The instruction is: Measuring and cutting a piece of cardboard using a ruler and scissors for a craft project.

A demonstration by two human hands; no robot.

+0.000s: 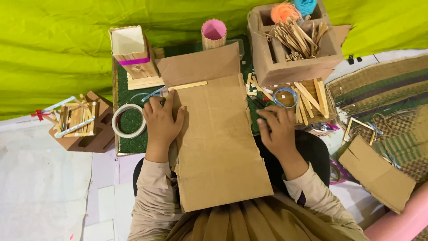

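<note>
A large cardboard sheet [218,143] is laid between both hands, extending from the fingertips back toward the wrists and over the lap. The left hand [161,122] is pressed flat and open on the sheet's left edge, with nothing gripped. Just left of this hand, a roll of white tape [129,120] is set on a green mat [133,143]. A single wooden stick [187,85] is laid just beyond its fingertips. The right hand [277,129] is held at the sheet's right edge, fingers curled downward; whether anything is gripped cannot be told. Just beyond this hand, a blue ring of tape [285,97] and loose wooden sticks [312,96] are placed.
</note>
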